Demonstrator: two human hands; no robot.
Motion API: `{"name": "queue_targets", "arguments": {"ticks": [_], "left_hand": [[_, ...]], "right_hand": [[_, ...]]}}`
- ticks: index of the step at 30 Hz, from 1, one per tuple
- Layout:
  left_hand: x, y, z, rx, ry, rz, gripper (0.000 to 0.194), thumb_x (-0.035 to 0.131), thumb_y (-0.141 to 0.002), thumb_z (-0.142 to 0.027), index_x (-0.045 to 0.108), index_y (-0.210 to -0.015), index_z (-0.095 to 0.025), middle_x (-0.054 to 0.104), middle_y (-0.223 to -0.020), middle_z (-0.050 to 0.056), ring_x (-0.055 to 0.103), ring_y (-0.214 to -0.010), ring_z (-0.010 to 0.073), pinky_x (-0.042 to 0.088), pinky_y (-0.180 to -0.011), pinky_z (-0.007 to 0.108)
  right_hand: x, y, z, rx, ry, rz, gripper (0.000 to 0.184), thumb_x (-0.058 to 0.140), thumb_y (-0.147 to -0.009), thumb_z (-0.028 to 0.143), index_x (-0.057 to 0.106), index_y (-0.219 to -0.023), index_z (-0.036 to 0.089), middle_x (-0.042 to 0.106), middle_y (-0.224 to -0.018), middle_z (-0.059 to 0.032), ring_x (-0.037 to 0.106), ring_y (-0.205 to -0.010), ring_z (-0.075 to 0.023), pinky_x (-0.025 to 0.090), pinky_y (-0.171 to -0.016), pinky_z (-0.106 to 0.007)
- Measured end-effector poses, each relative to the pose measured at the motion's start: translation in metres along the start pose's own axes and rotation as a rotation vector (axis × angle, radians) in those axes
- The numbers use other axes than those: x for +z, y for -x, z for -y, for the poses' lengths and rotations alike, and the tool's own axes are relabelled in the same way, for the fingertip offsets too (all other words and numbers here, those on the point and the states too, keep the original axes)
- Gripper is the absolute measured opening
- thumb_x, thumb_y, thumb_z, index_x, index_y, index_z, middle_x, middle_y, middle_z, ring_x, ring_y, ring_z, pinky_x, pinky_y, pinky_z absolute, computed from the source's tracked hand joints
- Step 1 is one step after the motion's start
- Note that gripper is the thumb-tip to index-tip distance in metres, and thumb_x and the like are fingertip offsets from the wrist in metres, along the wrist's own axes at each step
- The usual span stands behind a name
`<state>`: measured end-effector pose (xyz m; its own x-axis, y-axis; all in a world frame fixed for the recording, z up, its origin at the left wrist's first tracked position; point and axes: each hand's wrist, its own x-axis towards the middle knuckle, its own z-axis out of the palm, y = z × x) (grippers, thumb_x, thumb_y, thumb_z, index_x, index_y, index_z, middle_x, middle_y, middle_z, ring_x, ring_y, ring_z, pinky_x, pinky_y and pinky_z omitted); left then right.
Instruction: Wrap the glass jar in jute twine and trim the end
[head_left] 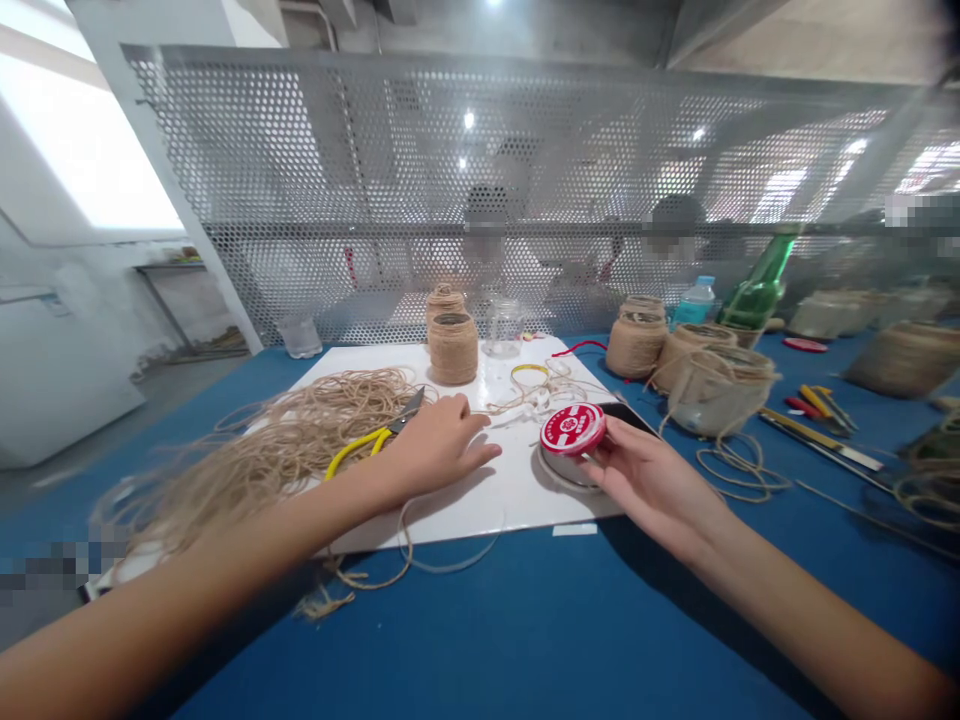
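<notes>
Right hand (652,475): thumb and fingers closed on the edge of a round red-and-white printed lid (572,430), over the right part of the white rectangular board (517,500). Lid lies just beyond the fingertips, above a pale round container (564,470) on the board; contact between the two cannot be told. Left hand (442,445): over the board's middle, fingers loosely spread, nothing seen in grasp. Yellow-handled metal scissors (380,437) beside it, on tan fibre strands (300,425) covering the board's left part.
</notes>
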<state>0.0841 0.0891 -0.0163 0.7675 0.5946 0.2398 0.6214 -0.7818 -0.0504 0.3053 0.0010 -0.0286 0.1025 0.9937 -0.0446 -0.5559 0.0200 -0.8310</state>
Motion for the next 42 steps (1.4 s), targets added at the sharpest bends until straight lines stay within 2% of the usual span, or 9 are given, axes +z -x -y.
{"name": "queue_targets", "arguments": {"ticks": [4,9,15,17,22,26,34,38,42], "left_hand": [[-0.006,-0.007,-0.012,0.032,-0.027,-0.155,0.036,0.035,-0.088,-0.041,0.053,-0.113,-0.022,0.048,-0.112,0.011,0.044,-0.096,0.0242,0.034,-0.082,0.042],[-0.014,-0.017,-0.036,0.132,0.128,-0.256,0.024,0.040,-0.085,-0.023,0.056,-0.103,-0.019,0.053,-0.094,0.006,0.046,-0.087,0.0182,0.035,-0.075,0.031],[-0.016,-0.020,-0.053,0.165,0.062,-0.054,0.024,0.043,-0.082,-0.027,0.061,-0.069,-0.016,0.059,-0.068,0.004,0.051,-0.070,0.0175,0.035,-0.066,0.031],[-0.018,-0.019,-0.056,0.158,0.117,-0.073,0.025,0.040,-0.084,-0.026,0.061,-0.075,-0.016,0.060,-0.072,0.004,0.053,-0.070,0.0168,0.037,-0.065,0.030],[-0.023,-0.021,-0.064,0.260,0.194,-0.311,0.031,0.038,-0.083,-0.014,0.053,-0.109,-0.017,0.058,-0.096,0.007,0.050,-0.087,0.0181,0.040,-0.075,0.031],[-0.018,-0.027,-0.068,0.365,0.188,-0.369,0.040,0.041,-0.077,-0.008,0.050,-0.115,-0.019,0.055,-0.104,0.008,0.046,-0.093,0.0202,0.039,-0.080,0.036],[-0.028,-0.042,-0.072,0.134,0.639,-0.254,0.021,0.043,-0.080,-0.010,0.061,-0.081,-0.019,0.051,-0.105,0.005,0.045,-0.104,0.0182,0.036,-0.092,0.038],[-0.029,-0.044,-0.070,0.044,0.552,-0.290,0.007,0.055,-0.077,-0.024,0.059,-0.078,-0.019,0.047,-0.113,0.005,0.038,-0.112,0.0237,0.028,-0.096,0.047],[-0.027,-0.035,-0.069,0.079,0.456,-0.428,0.006,0.052,-0.079,-0.023,0.055,-0.080,-0.018,0.047,-0.109,0.006,0.040,-0.108,0.0205,0.027,-0.096,0.041]], "right_hand": [[0.002,0.002,0.000,-0.008,-0.008,0.040,0.008,0.056,-0.081,0.026,0.062,-0.079,0.021,0.062,-0.097,-0.0046,0.055,-0.097,-0.0183,0.043,-0.091,-0.039],[0.002,0.005,0.000,-0.012,0.043,0.067,0.009,0.058,-0.080,0.030,0.062,-0.080,0.022,0.061,-0.096,-0.0028,0.055,-0.092,-0.0171,0.043,-0.088,-0.039],[0.002,0.005,0.004,-0.006,-0.016,0.051,0.006,0.058,-0.080,0.026,0.061,-0.081,0.022,0.062,-0.097,-0.0025,0.055,-0.092,-0.0168,0.045,-0.085,-0.037],[0.002,0.004,0.006,-0.020,-0.032,0.039,0.005,0.057,-0.080,0.024,0.061,-0.082,0.022,0.062,-0.098,-0.0019,0.055,-0.092,-0.0157,0.045,-0.084,-0.035],[0.002,0.005,0.007,-0.042,-0.014,0.048,0.005,0.057,-0.080,0.026,0.062,-0.080,0.023,0.061,-0.096,-0.0004,0.054,-0.089,-0.0148,0.044,-0.085,-0.034],[0.005,0.007,0.008,-0.053,-0.006,0.065,0.007,0.056,-0.080,0.027,0.062,-0.078,0.022,0.060,-0.088,-0.0003,0.054,-0.083,-0.0144,0.045,-0.081,-0.033],[0.008,0.012,0.008,0.024,-0.012,0.198,0.012,0.052,-0.083,0.027,0.062,-0.088,0.023,0.061,-0.092,0.0001,0.055,-0.084,-0.0133,0.044,-0.078,-0.029],[0.009,0.015,0.007,0.031,0.008,0.217,0.015,0.053,-0.082,0.029,0.061,-0.095,0.025,0.060,-0.102,-0.0004,0.055,-0.092,-0.0148,0.042,-0.084,-0.032],[0.011,0.016,0.008,0.015,-0.002,0.191,0.013,0.054,-0.082,0.027,0.062,-0.092,0.024,0.063,-0.098,-0.0007,0.056,-0.088,-0.0142,0.043,-0.079,-0.030]]}}
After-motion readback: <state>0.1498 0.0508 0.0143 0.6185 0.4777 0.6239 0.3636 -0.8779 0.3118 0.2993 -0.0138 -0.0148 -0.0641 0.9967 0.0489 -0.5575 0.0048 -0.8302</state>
